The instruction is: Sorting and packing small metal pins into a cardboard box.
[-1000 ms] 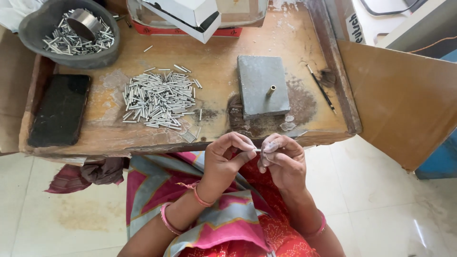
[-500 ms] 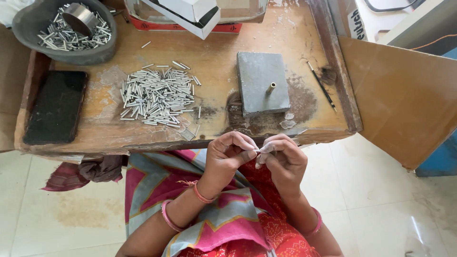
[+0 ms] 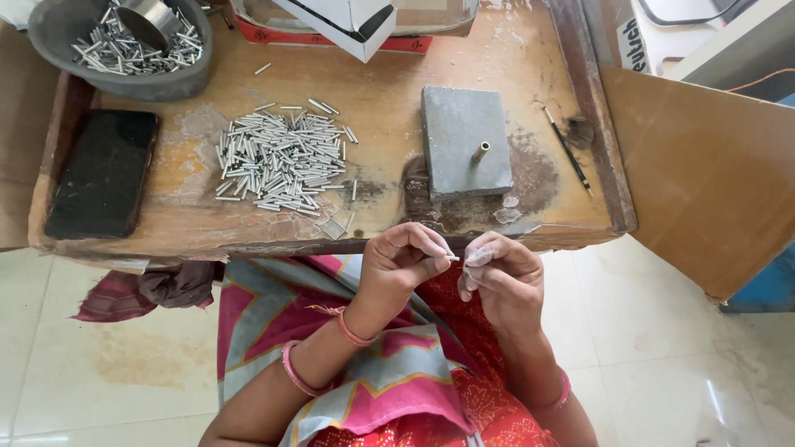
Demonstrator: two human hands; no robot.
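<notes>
My left hand [image 3: 406, 263] pinches a small silver metal tube [image 3: 452, 258] between thumb and forefinger, just below the front edge of the wooden table [image 3: 530, 228]. My right hand [image 3: 502, 277] faces it a finger's width away and holds a small pale translucent scrap [image 3: 479, 257] at its fingertips. Both hands hover over my lap, above pink, grey and red cloth. A pile of the same silver tubes [image 3: 281, 157] lies on the table, up and left of my left hand.
A grey metal block [image 3: 460, 136] with a brass pin [image 3: 480, 151] stands just beyond my hands. A dark bowl [image 3: 124, 50] holding more tubes and a metal cup sits far left, a black phone [image 3: 103, 172] below it. A thin pencil [image 3: 567, 149] lies at right.
The view has shifted slightly. My hands stay close together at the table's edge, and the fingertips have drawn a little apart, showing the tube's end.
</notes>
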